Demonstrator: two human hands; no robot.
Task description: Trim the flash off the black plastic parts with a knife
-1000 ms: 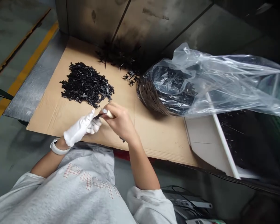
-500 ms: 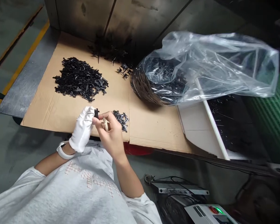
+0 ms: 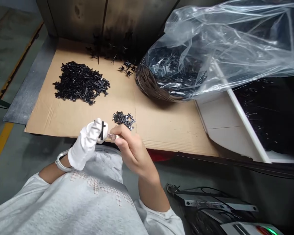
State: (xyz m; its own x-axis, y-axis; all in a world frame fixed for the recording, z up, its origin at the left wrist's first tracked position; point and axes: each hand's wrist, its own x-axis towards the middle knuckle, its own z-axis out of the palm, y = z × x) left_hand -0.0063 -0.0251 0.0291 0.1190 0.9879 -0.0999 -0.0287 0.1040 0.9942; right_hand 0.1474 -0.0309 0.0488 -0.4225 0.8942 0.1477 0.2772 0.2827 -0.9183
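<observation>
In a white glove, my left hand [image 3: 86, 140] pinches a small black plastic part [image 3: 102, 130] upright between fingers and thumb. My bare right hand [image 3: 132, 148] is closed on a small light-coloured tool [image 3: 112, 136], perhaps a blade, its tip pointing at the plastic part. Whether the tip touches the part I cannot tell. Just beyond my right hand lies a small heap of black plastic parts [image 3: 123, 119]. A larger pile of black plastic parts [image 3: 80, 83] sits farther back on the left.
Cardboard [image 3: 166, 130] covers the table. A round basket [image 3: 147, 80], lined with a clear plastic bag [image 3: 225, 39], holds more black parts. At right stands a white-walled tray [image 3: 235, 120] of dark pieces. Some loose parts [image 3: 127, 68] lie near the back panel.
My right hand has drawn back to the right from the plastic part, and the tool now points at it. My left hand still holds the part, now turned. The camera view has shifted.
</observation>
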